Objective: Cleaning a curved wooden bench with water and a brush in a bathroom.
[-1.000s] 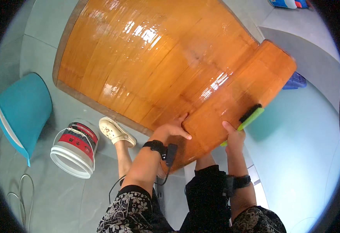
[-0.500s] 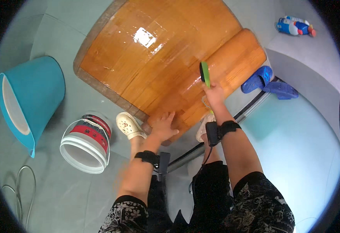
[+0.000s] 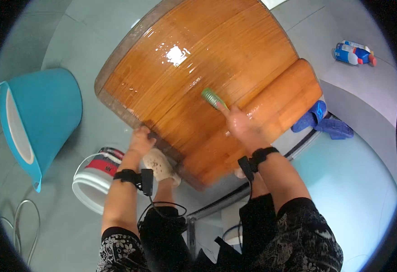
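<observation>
A large wet wooden tub [image 3: 253, 50], apparently on its side, fills the upper middle, with a dark band along its left edge. My right hand [image 3: 241, 124] is closed round a green brush [image 3: 213, 98]. The brush's ridged back faces up and its head lies against the wet wood; the bristles are hidden. At the tub's lower left edge, my left hand [image 3: 140, 141] has its fingers bent over the dark band, gripping it. Black straps with small boxes sit on both my wrists.
A teal basin [image 3: 48, 104] lies tipped at the left. Near my left forearm is a white bucket [image 3: 89, 183] with a handle. Blue slippers [image 3: 332, 128] and several bottles [image 3: 350, 55] are at the right. A hose [image 3: 36, 226] lies at the lower left.
My left hand has gone from lying spread on the wood to the tub's left edge. My right hand has brought the brush left and down onto the wood. The tub appears shifted or turned slightly.
</observation>
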Action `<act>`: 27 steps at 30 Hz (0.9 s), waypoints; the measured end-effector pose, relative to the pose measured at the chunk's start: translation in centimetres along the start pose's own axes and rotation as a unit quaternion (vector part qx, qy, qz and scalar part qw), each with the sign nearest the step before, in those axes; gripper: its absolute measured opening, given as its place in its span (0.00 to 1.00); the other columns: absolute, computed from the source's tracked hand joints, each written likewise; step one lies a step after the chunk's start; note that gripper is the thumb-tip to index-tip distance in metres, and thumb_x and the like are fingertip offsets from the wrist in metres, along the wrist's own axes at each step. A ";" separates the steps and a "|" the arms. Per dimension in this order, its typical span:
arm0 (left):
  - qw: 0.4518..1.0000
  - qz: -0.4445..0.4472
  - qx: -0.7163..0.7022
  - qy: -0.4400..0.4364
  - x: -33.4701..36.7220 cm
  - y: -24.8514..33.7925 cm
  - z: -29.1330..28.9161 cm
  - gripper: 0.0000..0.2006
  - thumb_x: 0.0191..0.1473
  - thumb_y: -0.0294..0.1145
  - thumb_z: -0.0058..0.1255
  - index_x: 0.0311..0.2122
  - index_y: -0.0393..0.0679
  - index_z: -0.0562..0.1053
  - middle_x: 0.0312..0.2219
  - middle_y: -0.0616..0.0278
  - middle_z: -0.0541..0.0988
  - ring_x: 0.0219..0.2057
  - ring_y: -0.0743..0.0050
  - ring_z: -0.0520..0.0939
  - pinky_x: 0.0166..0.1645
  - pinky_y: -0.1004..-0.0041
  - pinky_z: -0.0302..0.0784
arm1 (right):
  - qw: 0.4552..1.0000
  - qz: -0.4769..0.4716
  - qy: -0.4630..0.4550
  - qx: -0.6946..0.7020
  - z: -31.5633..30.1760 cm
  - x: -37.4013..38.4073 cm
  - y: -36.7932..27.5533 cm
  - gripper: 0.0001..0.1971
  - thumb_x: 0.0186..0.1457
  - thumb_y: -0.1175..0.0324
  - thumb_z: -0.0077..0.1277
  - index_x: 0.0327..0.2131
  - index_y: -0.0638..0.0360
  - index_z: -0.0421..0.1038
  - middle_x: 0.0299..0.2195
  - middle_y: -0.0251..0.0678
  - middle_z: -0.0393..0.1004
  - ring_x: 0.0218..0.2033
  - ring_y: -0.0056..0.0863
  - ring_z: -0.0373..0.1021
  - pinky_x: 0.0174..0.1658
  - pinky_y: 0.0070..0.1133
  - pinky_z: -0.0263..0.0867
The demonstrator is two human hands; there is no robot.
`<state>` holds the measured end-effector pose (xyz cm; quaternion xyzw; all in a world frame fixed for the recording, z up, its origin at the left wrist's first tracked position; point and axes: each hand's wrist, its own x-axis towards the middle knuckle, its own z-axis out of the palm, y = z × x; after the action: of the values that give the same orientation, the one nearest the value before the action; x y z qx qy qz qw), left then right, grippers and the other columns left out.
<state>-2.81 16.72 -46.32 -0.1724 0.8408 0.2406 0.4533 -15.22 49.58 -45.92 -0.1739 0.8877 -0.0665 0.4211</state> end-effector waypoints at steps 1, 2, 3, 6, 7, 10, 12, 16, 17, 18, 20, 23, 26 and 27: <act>1.000 -0.012 0.003 0.002 1.7 0.4 -0.7 0.22 0.34 0.39 0.57 0.36 0.39 0.67 0.39 0.49 0.69 0.43 0.52 0.67 0.48 0.65 0.62 | 0.993 -0.061 -0.031 -0.091 0.2 2.0 1.3 0.25 0.50 0.71 0.36 0.52 0.36 0.52 0.38 0.51 0.66 0.33 0.42 0.68 0.32 0.30 0.66; 0.999 0.030 -0.012 0.017 5.3 3.2 -0.2 0.23 0.33 0.40 0.58 0.35 0.39 0.67 0.38 0.49 0.69 0.43 0.52 0.68 0.47 0.65 0.62 | 0.996 0.020 0.061 -0.065 2.9 4.8 11.3 0.22 0.49 0.71 0.35 0.50 0.42 0.56 0.35 0.50 0.68 0.32 0.41 0.69 0.29 0.31 0.66; 0.999 -0.024 0.013 0.045 4.6 -1.6 -2.2 0.24 0.31 0.40 0.59 0.35 0.38 0.67 0.37 0.48 0.70 0.42 0.51 0.68 0.46 0.65 0.63 | 0.991 0.019 0.055 -0.124 -1.6 6.7 5.8 0.18 0.48 0.70 0.36 0.46 0.48 0.61 0.27 0.48 0.71 0.27 0.41 0.70 0.28 0.32 0.66; 0.986 0.010 0.133 0.096 9.2 0.3 -5.2 0.28 0.28 0.42 0.60 0.36 0.35 0.66 0.37 0.47 0.69 0.42 0.52 0.68 0.46 0.65 0.63 | 0.912 0.242 0.322 0.079 -9.3 11.0 15.0 0.24 0.48 0.68 0.36 0.52 0.50 0.53 0.24 0.51 0.71 0.24 0.41 0.69 0.27 0.35 0.65; 0.983 -0.031 0.173 0.060 10.0 1.7 -6.4 0.30 0.27 0.43 0.61 0.37 0.36 0.65 0.36 0.47 0.70 0.41 0.51 0.69 0.45 0.64 0.64 | 0.921 0.254 0.289 0.060 -8.4 11.0 14.4 0.25 0.48 0.69 0.36 0.53 0.48 0.50 0.24 0.51 0.71 0.25 0.40 0.70 0.28 0.34 0.65; 0.965 -0.039 0.259 0.029 11.3 2.8 -7.0 0.33 0.26 0.44 0.62 0.38 0.36 0.63 0.36 0.48 0.69 0.42 0.52 0.68 0.46 0.63 0.64 | 0.902 -0.029 0.431 0.017 0.9 11.7 14.0 0.28 0.49 0.73 0.34 0.55 0.45 0.45 0.22 0.53 0.69 0.24 0.42 0.69 0.26 0.34 0.65; 0.949 -0.022 0.314 0.026 11.4 0.8 -7.7 0.33 0.25 0.44 0.62 0.38 0.37 0.62 0.38 0.49 0.68 0.43 0.54 0.67 0.46 0.64 0.63 | 0.918 -0.008 0.395 0.017 -1.8 13.4 13.8 0.28 0.48 0.73 0.35 0.55 0.47 0.45 0.22 0.53 0.69 0.23 0.42 0.69 0.24 0.34 0.64; 0.930 -0.011 0.351 0.103 10.8 0.4 -7.9 0.35 0.22 0.43 0.65 0.37 0.39 0.60 0.35 0.50 0.68 0.41 0.52 0.66 0.46 0.62 0.61 | 0.961 0.083 0.263 -0.009 -7.8 12.9 14.1 0.28 0.47 0.75 0.35 0.55 0.50 0.46 0.21 0.54 0.69 0.18 0.41 0.68 0.17 0.34 0.62; 0.927 -0.017 0.365 0.084 11.4 0.7 -7.8 0.36 0.22 0.45 0.64 0.37 0.38 0.60 0.35 0.50 0.68 0.41 0.53 0.66 0.46 0.63 0.61 | 0.941 0.167 0.292 0.034 -8.4 13.5 14.5 0.28 0.48 0.74 0.35 0.55 0.50 0.46 0.21 0.53 0.69 0.17 0.40 0.67 0.17 0.33 0.61; 0.921 -0.029 0.382 0.065 11.4 0.7 -8.1 0.36 0.23 0.46 0.64 0.37 0.37 0.60 0.35 0.50 0.68 0.41 0.53 0.66 0.46 0.63 0.61 | 0.912 0.246 0.317 0.083 -9.0 14.1 14.5 0.28 0.48 0.73 0.35 0.55 0.51 0.46 0.20 0.52 0.69 0.16 0.39 0.67 0.17 0.33 0.61; 0.915 -0.020 0.399 0.057 11.6 1.3 -8.1 0.37 0.23 0.50 0.63 0.37 0.36 0.60 0.35 0.50 0.68 0.41 0.54 0.67 0.46 0.62 0.61 | 0.916 0.033 0.399 0.013 -0.4 14.2 14.2 0.25 0.52 0.70 0.32 0.55 0.51 0.44 0.22 0.52 0.68 0.14 0.38 0.64 0.18 0.28 0.62; 0.912 -0.049 0.405 0.043 11.9 0.7 -8.5 0.40 0.19 0.50 0.65 0.37 0.36 0.60 0.36 0.49 0.68 0.43 0.54 0.67 0.46 0.63 0.62 | 0.944 0.033 0.327 -0.007 -4.1 16.3 15.3 0.25 0.51 0.71 0.32 0.55 0.53 0.45 0.23 0.52 0.69 0.16 0.39 0.65 0.18 0.30 0.62; 0.918 -0.069 0.390 0.026 11.7 1.1 -8.4 0.39 0.19 0.51 0.64 0.36 0.36 0.61 0.35 0.50 0.68 0.42 0.55 0.68 0.45 0.63 0.63 | 0.969 0.044 0.239 -0.032 -9.2 16.4 15.8 0.26 0.50 0.72 0.33 0.55 0.56 0.46 0.24 0.52 0.70 0.17 0.41 0.66 0.19 0.32 0.63; 0.910 -0.061 0.409 0.026 11.8 1.0 -8.1 0.38 0.21 0.52 0.63 0.36 0.36 0.62 0.35 0.50 0.69 0.41 0.55 0.69 0.46 0.63 0.62 | 0.957 0.167 0.226 0.069 -12.1 17.5 15.5 0.18 0.51 0.67 0.32 0.46 0.60 0.56 0.25 0.51 0.70 0.23 0.41 0.68 0.25 0.33 0.64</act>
<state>-15.04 12.22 -52.18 -0.0286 0.8649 -0.1574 0.4757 -38.66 57.30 -54.99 0.0256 0.9694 -0.0943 0.2254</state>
